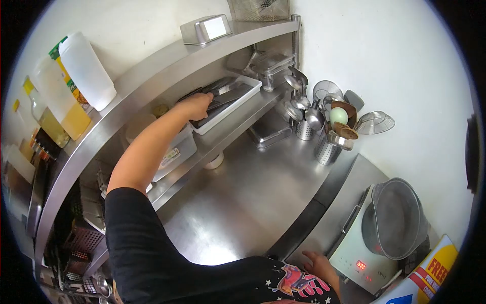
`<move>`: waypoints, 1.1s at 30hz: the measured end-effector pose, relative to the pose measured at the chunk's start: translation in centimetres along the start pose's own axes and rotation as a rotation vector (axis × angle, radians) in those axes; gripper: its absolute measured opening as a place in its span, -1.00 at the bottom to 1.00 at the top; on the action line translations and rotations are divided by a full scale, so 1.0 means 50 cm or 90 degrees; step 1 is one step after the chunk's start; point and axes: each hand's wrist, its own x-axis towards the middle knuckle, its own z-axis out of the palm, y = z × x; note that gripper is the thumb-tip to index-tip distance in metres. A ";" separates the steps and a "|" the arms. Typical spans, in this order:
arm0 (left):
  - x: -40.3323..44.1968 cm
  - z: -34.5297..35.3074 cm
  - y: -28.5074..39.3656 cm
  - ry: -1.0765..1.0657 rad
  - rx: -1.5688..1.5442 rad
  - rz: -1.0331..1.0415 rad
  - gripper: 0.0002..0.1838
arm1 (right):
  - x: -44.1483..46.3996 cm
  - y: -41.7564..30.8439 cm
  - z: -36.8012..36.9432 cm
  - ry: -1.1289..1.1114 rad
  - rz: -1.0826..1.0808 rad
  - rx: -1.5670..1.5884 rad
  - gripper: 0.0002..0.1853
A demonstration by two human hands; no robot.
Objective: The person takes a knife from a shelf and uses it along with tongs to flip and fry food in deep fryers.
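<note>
My left hand (199, 105) reaches up to the shelf under the top ledge, over the left end of a white tray (225, 114). Its fingers are closed on what looks like a knife (234, 96), its wide dark blade pointing right; the handle is hidden in the grip. More dark utensils lie beside it in the tray. Low in the view, my right hand (320, 264) is near the counter's front edge, left of an induction cooker (349, 258) with a lit red display. Its fingers are apart and hold nothing visible; my shirt covers part of it.
A large grey pot (395, 218) stands on the cooker. Perforated holders (326, 152) carry ladles, strainers and spatulas. Bottles (87, 71) line the upper ledge (147, 86), near a metal container (205, 29). A clear plastic bin (177, 154) sits below my left forearm. A yellow-and-blue package (425, 273) is at lower right.
</note>
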 end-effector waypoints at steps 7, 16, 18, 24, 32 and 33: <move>0.052 -0.011 -0.047 -0.004 -0.064 0.013 -0.68 | 0.021 0.027 0.013 -0.028 0.024 -0.010 -0.57; 0.198 0.047 -0.319 -0.140 0.266 -0.102 -0.78 | 0.047 0.016 -0.006 -0.017 0.092 0.025 -0.60; 0.206 0.056 -0.310 -0.238 0.185 -0.146 -0.75 | 0.060 0.025 0.002 -0.011 0.053 0.013 -0.59; 0.170 0.032 -0.229 -0.237 -0.235 -0.348 -0.67 | 0.086 0.027 -0.002 -0.031 0.028 -0.007 -0.58; 0.167 0.013 -0.182 -0.157 -0.197 -0.334 -0.62 | 0.095 0.033 -0.003 -0.012 -0.001 -0.023 -0.56; 0.155 -0.001 -0.169 -0.137 -0.178 -0.338 -0.62 | 0.095 0.030 -0.006 -0.016 0.005 -0.023 -0.56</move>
